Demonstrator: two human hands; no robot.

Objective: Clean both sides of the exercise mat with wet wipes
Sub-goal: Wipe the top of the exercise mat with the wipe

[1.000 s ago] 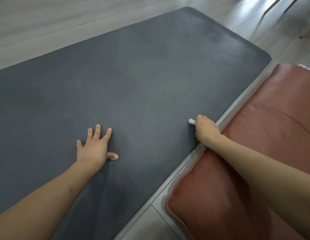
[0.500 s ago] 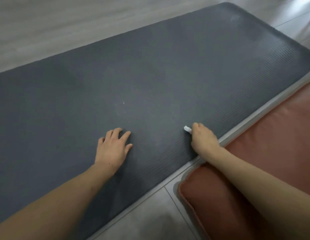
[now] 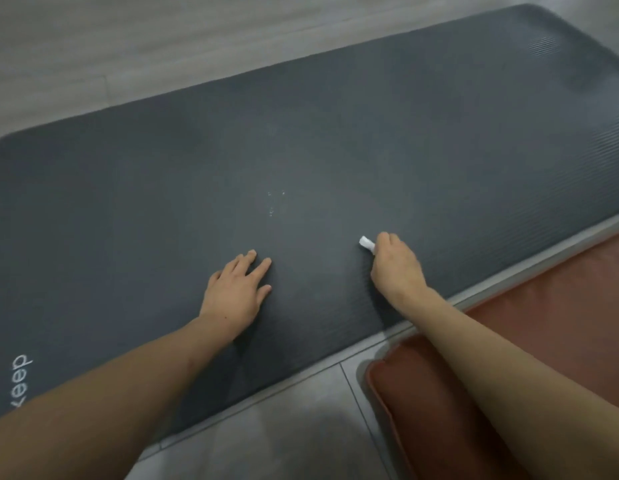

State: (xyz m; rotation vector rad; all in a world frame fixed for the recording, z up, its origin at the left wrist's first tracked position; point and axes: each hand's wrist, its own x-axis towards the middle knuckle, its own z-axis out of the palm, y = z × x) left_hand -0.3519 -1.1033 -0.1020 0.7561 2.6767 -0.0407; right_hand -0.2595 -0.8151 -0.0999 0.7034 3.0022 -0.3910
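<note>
A dark grey ribbed exercise mat (image 3: pixel 335 140) lies flat on the floor and fills most of the view. My right hand (image 3: pixel 396 263) grips a small wadded white wet wipe (image 3: pixel 366 243) and holds it down on the mat near its front edge. Only the wipe's end sticks out past my fingers. My left hand (image 3: pixel 237 292) rests flat on the mat, fingers straight, a short way left of the right hand. A few small white specks (image 3: pixel 271 202) sit on the mat just beyond both hands.
A reddish-brown leather cushion (image 3: pixel 560 323) lies on the grey tiled floor (image 3: pixel 283 427) along the mat's front right edge, under my right forearm. Pale wood floor (image 3: pixel 128 46) runs beyond the mat. White lettering (image 3: pixel 22 379) marks the mat's left end.
Both hands have shifted left along the mat, the right one carrying the wipe away from the front edge. My view has swung left, bringing the mat's left end and lettering into sight.
</note>
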